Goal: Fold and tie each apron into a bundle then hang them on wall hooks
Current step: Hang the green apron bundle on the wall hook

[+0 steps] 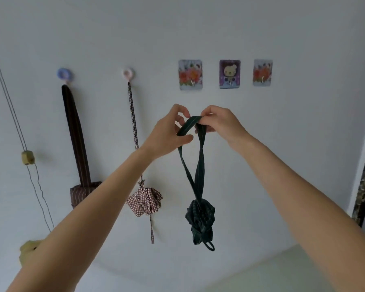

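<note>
Pinching the strap loop (pixel 190 121) of the dark green bundle (pixel 199 220) between them, the left hand (pixel 169 133) and right hand (pixel 217 123) hold it below the flower hook (pixel 190 74), right of the checked bundle (pixel 144 204) and brown striped bundle (pixel 80 193) hanging from their hooks.

Single head view, tilted upward, near the wall (pixel 282 144)

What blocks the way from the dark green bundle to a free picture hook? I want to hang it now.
Nothing visible does. Both hands, left hand and right hand, hold the strap loop of the dark green bundle below the flower hook, with only bare wall between.
</note>
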